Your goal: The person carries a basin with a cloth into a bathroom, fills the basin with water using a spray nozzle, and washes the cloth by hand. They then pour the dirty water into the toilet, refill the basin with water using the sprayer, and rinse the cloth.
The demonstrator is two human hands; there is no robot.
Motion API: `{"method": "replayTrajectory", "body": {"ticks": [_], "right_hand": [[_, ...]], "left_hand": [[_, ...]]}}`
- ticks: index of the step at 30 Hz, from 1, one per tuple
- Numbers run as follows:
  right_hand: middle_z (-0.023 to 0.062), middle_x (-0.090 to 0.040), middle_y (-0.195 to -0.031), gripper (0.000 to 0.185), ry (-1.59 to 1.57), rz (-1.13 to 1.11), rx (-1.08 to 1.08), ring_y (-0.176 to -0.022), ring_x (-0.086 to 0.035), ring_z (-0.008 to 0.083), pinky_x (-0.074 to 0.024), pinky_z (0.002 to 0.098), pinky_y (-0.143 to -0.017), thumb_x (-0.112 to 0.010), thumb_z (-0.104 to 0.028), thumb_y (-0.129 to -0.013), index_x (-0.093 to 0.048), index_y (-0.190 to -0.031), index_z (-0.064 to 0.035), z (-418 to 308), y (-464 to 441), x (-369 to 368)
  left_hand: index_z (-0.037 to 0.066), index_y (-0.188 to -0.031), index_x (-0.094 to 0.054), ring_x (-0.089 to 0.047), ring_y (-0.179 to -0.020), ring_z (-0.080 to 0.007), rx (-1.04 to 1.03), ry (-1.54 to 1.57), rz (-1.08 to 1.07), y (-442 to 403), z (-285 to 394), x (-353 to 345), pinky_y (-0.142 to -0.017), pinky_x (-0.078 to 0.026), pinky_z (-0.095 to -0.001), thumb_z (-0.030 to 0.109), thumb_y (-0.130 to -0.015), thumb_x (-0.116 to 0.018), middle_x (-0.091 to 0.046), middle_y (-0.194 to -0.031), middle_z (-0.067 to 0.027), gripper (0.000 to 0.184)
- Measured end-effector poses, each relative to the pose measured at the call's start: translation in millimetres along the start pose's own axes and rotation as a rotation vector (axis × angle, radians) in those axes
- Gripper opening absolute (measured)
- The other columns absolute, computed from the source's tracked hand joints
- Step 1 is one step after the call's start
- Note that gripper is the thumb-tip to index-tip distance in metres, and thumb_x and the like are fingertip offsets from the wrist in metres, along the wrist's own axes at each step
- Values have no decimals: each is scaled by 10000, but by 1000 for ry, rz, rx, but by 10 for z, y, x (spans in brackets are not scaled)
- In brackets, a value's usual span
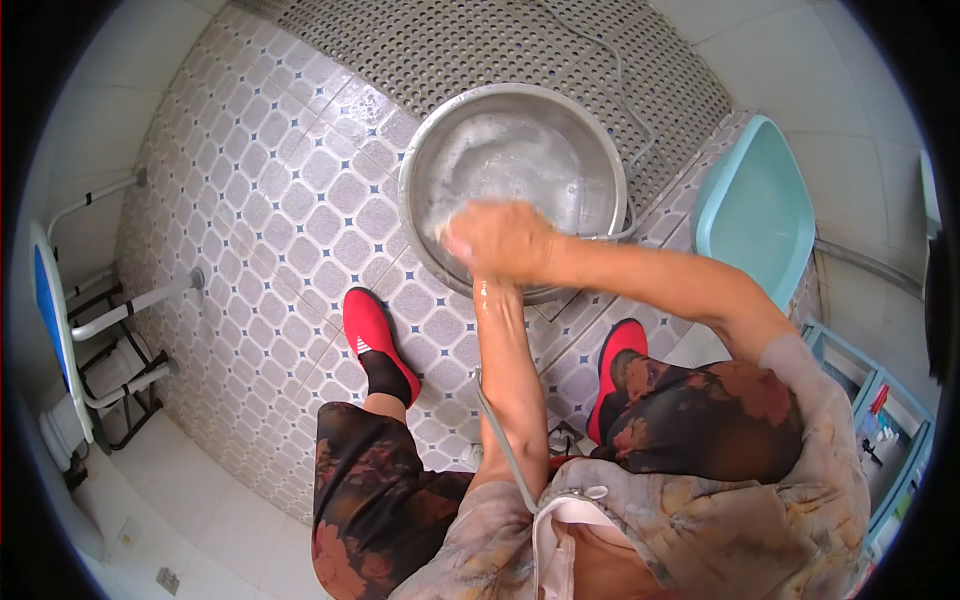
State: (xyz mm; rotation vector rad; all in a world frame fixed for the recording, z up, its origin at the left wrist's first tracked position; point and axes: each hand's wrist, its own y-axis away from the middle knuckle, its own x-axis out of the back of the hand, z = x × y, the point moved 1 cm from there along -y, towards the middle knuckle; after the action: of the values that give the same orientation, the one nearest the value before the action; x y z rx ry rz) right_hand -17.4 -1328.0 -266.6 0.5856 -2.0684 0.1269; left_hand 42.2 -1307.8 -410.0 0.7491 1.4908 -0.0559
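A large metal basin (pixel 612 165) stands on the floor in front of me, with cloudy, sudsy water (pixel 515 160) in it. Over its near rim my two hands meet. My right hand (pixel 510 238) is curled and blurred by motion, lying across my left hand (pixel 462 248). Most of the left hand is hidden under it, and its fingers do not show clearly. My left wrist looks wet. Whatever is between the hands, if anything, cannot be made out; a whitish smear shows at their left side.
A turquoise plastic tub (pixel 708 215) leans at the right wall. A grey hose (pixel 622 75) runs over the perforated mat (pixel 400 50) behind the basin. A blue folding seat (pixel 58 325) is at the left. A light-blue rack (pixel 850 360) with small items stands at the right.
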Motion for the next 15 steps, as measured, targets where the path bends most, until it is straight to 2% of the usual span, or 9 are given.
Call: {"method": "replayTrajectory", "body": {"ticks": [1,3,5,9,10,11,13,14,15], "right_hand": [[161,-660,-861,259,-121,-119,-249,-808,-652,306,-524,431,-701,-496,-305,-845,-656,-873,-103,177,-110,-6],[185,-634,-853,302,-60,41,-280,-807,-623,338,-499,463,-695,-438,-320,-891,-614,-846,-79,577,-142,137],[171,-660,-892,318,144,-29,-315,-834,-641,362,-500,469,-758,-410,-282,-895,-649,-893,-73,1006,-102,53],[176,-646,-949,301,80,71,-407,-898,-613,377,-487,473,-798,-430,-300,-902,-631,-919,-78,1150,56,86],[170,-617,-1024,292,94,94,-351,-972,-579,370,-474,490,-812,-455,-314,-899,-616,-980,-84,1200,81,77],[165,-588,-1099,304,111,127,-286,-1046,-545,364,-460,506,-825,-479,-328,-895,-601,-1042,-91,1218,47,89],[158,-531,-1174,350,167,140,-270,-1097,-496,356,-452,517,-838,-507,-347,-884,-557,-1141,-115,1191,37,42],[150,-473,-1250,433,232,144,-253,-1147,-447,348,-445,527,-851,-534,-367,-873,-512,-1241,-140,1167,52,24],[150,-473,-1250,433,233,144,-254,-1147,-447,348,-445,527,-851,-534,-367,-873,-512,-1241,-140,1165,84,-76]], "left_hand": [[-2,-1019,-586,-626,-901,-272,9,30,-31,-3,-53,8,-803,-516,-395,430,-900,-437,-631,-981,-136,472],[-2,-1010,-588,-630,-889,-270,8,59,-73,-6,-158,-213,-795,-520,-390,420,-900,-443,-635,-969,-134,460],[8,-956,-575,-631,-781,-226,-271,-415,493,136,-278,-675,-719,-539,-335,335,-891,-529,-627,-906,-107,337],[-29,-1024,-554,-653,-773,-267,-431,-310,673,210,-344,-794,-697,-546,-396,245,-881,-523,-638,-917,-143,311],[-47,-1178,-467,-637,-890,-276,-547,-393,562,238,-289,-710,-806,-519,-370,238,-892,-511,-619,-1001,-164,406],[-47,-1178,-467,-637,-890,-276,-551,-398,563,222,-222,-605,-806,-519,-370,238,-892,-511,-619,-1001,-164,406],[-20,-1333,-337,-560,-1056,-307,-708,-918,762,234,-94,-549,-908,-456,-385,234,-890,-525,-496,-1214,-225,545],[47,-1420,-228,-446,-1173,-346,-620,-1260,975,259,-105,-614,-983,-376,-400,220,-850,-554,-272,-1366,-291,679],[47,-1420,-228,-446,-1173,-346,-620,-1260,974,249,-114,-610,-983,-376,-400,220,-850,-554,-272,-1366,-291,679]]}}
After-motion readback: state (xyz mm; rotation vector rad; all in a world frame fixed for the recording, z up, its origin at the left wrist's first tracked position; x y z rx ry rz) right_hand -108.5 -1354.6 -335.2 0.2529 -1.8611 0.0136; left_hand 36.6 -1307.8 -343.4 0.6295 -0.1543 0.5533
